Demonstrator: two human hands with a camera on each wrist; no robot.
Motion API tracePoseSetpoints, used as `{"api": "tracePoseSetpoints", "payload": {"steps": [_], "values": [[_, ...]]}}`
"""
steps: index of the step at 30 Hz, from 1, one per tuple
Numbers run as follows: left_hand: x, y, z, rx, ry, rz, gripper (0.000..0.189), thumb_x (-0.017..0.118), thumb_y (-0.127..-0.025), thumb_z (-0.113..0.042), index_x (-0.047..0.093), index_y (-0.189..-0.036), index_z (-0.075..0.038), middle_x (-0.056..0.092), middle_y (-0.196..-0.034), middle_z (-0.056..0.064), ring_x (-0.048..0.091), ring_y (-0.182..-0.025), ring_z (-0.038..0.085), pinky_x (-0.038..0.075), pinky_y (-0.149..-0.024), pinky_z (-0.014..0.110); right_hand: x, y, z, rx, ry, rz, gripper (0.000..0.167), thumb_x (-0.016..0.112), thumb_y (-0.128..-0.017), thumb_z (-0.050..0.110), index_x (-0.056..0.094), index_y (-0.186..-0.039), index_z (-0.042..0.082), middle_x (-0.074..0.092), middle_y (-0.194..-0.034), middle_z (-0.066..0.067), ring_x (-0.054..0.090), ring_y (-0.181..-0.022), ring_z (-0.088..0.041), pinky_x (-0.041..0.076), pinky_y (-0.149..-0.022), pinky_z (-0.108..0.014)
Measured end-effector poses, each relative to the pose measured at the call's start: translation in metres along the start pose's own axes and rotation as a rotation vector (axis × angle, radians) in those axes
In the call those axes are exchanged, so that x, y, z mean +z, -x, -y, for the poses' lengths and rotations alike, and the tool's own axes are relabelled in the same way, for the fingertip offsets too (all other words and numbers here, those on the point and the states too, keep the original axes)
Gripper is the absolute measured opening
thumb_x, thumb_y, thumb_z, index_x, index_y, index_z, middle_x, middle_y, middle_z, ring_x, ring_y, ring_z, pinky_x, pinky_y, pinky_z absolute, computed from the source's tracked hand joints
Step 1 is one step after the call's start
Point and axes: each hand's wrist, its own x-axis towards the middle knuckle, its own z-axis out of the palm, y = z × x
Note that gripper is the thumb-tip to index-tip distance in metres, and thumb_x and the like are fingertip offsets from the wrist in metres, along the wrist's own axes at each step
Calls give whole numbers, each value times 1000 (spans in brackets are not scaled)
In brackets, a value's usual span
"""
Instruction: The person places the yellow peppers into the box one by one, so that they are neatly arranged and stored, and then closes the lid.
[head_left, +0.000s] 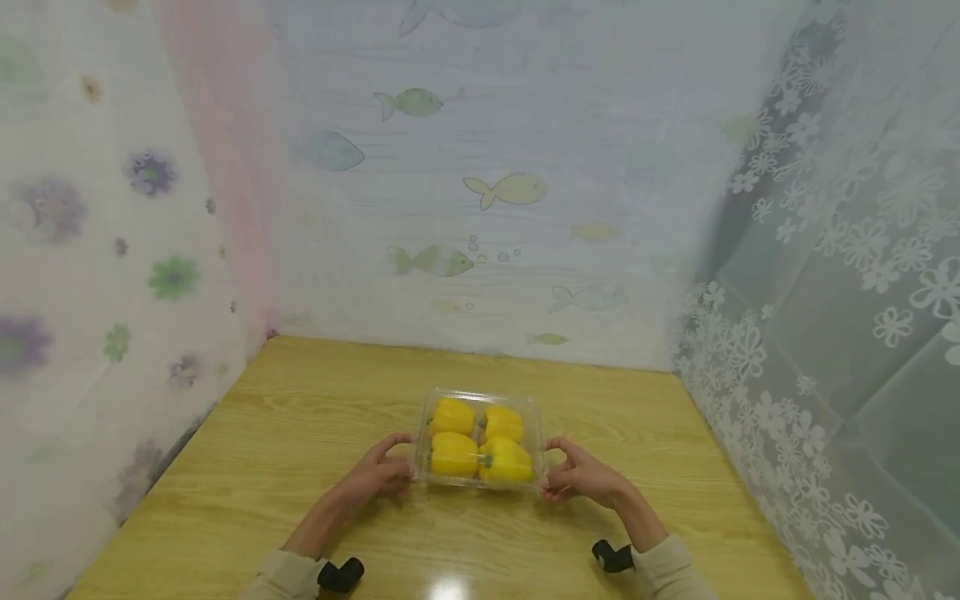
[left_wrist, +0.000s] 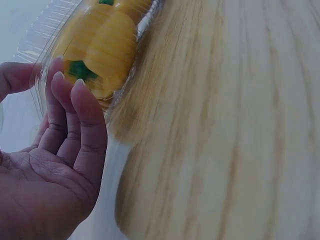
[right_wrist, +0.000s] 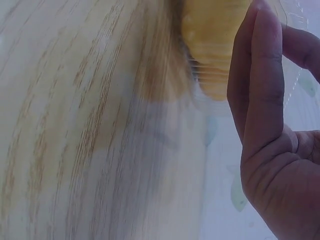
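Note:
A clear plastic box (head_left: 533, 412) holds several yellow bell peppers (head_left: 453, 455) with green stems, lying in two rows. My left hand (head_left: 377, 475) grips the left side of the box, and my right hand (head_left: 582, 477) grips the right side. In the left wrist view, the fingertips of the left hand (left_wrist: 65, 155) press the ribbed wall beside a pepper (left_wrist: 100, 45). The right wrist view has the right hand (right_wrist: 267, 125) pinching the box's edge, with part of a yellow pepper (right_wrist: 207, 35) beyond. Whether the box touches the table cannot be told.
The wood-grain table (head_left: 345, 375) ends at a back curtain (head_left: 480, 308) printed with fish. A flower-printed curtain (head_left: 157, 350) hangs along the left, and a white-flowered sheer one (head_left: 787, 433) along the right. Black mounts (head_left: 341, 575) sit at both wrists.

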Motion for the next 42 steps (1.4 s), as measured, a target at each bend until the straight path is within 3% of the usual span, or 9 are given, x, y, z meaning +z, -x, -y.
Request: {"api": "tracePoseSetpoints", "payload": {"steps": [17, 34, 37, 42], "values": [[4, -1, -3, 6, 30, -23, 63, 60, -98, -10, 28, -151, 2, 71, -89, 2, 62, -80, 14, 55, -69, 30, 2, -2, -5, -13, -37, -48, 65, 61, -99, 5, 22, -150, -5, 74, -94, -15, 72, -88, -25, 61, -82, -39], [-2, 0, 0, 10, 29, 42, 66, 60, -103, -16, 25, -158, -6, 70, -106, 13, 62, -91, 20, 57, -77, 36, 0, -3, -12, -26, -74, -23, 66, 62, -101, 8, 22, -152, -4, 73, -96, -13, 71, -91, -23, 60, -84, -36], [-4, 2, 0, 5, 35, 52, 69, 61, -103, -17, 23, -159, -5, 70, -108, 14, 63, -91, 19, 57, -77, 36, 1, -3, -13, -22, -87, -11, 68, 62, -101, 8, 20, -153, -4, 73, -99, -14, 71, -94, -23, 59, -86, -37], [-6, 4, -1, 12, 31, 66, 72, 61, -103, -18, 21, -161, -5, 69, -114, 18, 64, -95, 20, 58, -77, 35, -1, -3, -14, -33, -103, 19, 67, 59, -103, 7, 18, -155, -4, 69, -120, -18, 70, -106, -29, 56, -95, -41]]}}
